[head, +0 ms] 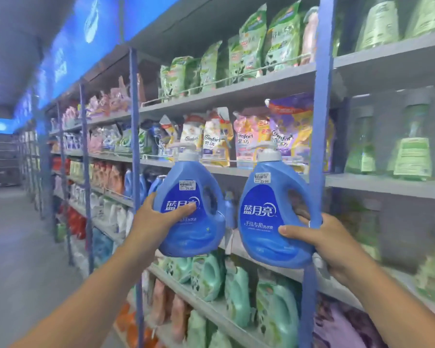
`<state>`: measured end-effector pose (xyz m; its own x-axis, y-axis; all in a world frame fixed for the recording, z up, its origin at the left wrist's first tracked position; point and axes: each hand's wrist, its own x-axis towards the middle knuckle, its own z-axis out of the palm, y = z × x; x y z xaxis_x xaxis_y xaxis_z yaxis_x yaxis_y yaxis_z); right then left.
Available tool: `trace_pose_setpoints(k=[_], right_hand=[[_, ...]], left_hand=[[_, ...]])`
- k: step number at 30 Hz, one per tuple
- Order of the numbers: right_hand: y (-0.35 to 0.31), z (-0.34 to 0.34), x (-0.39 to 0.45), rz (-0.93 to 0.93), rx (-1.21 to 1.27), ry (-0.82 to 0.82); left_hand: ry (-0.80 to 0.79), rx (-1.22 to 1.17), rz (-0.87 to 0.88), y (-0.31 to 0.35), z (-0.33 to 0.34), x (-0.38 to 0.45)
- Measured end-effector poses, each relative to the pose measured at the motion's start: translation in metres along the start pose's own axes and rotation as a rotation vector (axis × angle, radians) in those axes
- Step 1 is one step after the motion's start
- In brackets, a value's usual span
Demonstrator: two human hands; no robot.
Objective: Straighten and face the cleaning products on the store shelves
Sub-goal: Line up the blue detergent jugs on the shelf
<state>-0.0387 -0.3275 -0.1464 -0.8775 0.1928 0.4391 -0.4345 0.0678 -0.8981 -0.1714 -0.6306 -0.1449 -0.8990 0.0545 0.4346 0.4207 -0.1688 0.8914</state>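
Observation:
I hold two blue detergent jugs with white pump caps up in front of the shelves, labels facing me. My left hand (158, 217) grips the left jug (190, 222) from its left side, thumb across the label. My right hand (322, 237) grips the right jug (269, 222) at its handle side, thumb on the front and fingers curled through the handle. Both jugs are upright, side by side, level with the third shelf (362, 183). Each carries a white price sticker near the neck.
A blue shelf upright (317, 121) stands just behind the right jug, another upright (135, 136) left of the left jug. Comfort refill pouches (216, 139) fill the shelf above, green jugs (209, 277) the shelf below. The aisle floor (18, 247) runs along the left.

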Motion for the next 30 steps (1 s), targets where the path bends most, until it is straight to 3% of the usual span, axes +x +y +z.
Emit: trace_pose_setpoints(k=[6,14,21,30], right_hand=[[0.082,0.062,0.028,0.074,0.066,0.069],[0.171,0.106,0.129,0.026,0.088,0.138],[0.25,0.109,0.217,0.1,0.026,0.225],[0.298,0.096,0.261,0.158,-0.121,0.484]], left_hand=[[0.034,0.016,-0.046,-0.05,-0.084,0.041],[0.04,0.032,-0.073,-0.139,-0.117,0.137],[0.014,0.071,-0.097,-0.227,-0.093,0.229],[-0.091,0.129,-0.062,-0.3,-0.022,0.316]])
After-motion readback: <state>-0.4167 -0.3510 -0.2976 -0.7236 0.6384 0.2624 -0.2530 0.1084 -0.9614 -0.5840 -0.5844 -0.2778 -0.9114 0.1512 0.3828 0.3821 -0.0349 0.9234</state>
